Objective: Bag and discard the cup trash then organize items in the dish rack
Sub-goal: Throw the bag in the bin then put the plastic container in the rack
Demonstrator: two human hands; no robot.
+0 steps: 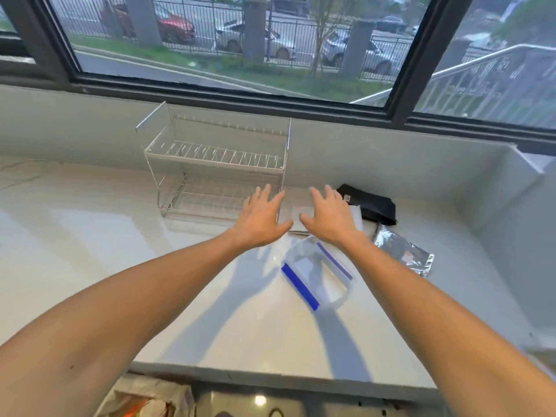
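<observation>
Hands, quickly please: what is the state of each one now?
Left hand: open, fingers spread, holding nothing.
Right hand: open, fingers spread, holding nothing.

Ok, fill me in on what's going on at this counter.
A person reaches both arms over the white counter. The left hand and right hand are open, fingers spread, holding nothing. They hover beside an empty two-tier wire dish rack. A zip bag with blue strips lies nearer, with a silver foil pouch and a black folded item to the right.
</observation>
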